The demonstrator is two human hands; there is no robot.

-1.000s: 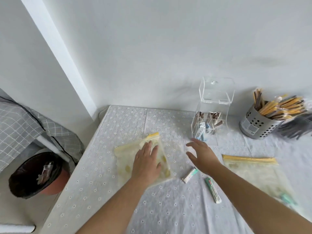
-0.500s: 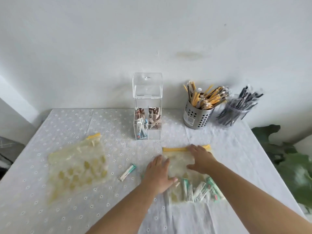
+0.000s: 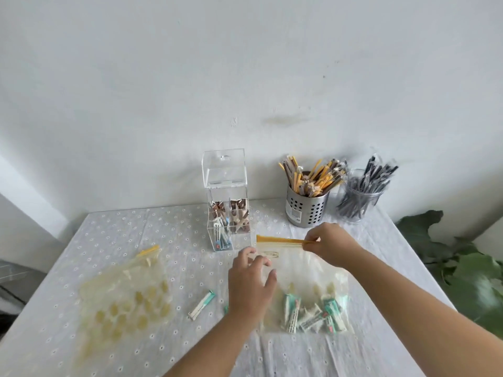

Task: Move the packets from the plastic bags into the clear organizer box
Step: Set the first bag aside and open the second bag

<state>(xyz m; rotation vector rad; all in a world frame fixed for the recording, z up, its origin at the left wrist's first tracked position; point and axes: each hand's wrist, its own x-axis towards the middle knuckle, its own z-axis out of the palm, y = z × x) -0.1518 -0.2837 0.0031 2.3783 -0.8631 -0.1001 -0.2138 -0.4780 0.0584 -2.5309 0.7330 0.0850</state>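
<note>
Right grip (image 3: 313, 242) on bag (image 3: 299, 270) beside organizer (image 3: 227, 186)

Left grip (image 3: 251, 284) low, fingers spread; right grip (image 3: 329, 246) further forward, pinched on the bag seal (image 3: 280, 240)

Over box: free above the tall clear acrylic organizer box (image 3: 227, 213), lid raised.
Right of box: perforated steel cup of yellow sticks (image 3: 306, 210) and clear jar of dark sticks (image 3: 356, 205).
Front: left hand (image 3: 250, 281) and right hand (image 3: 329, 244) on the clear yellow-zipped bag of teal packets (image 3: 307, 270).
Left of box: bare white eyelet tablecloth (image 3: 179, 235) up to a flat yellow-dotted plastic bag (image 3: 122, 295).
</note>
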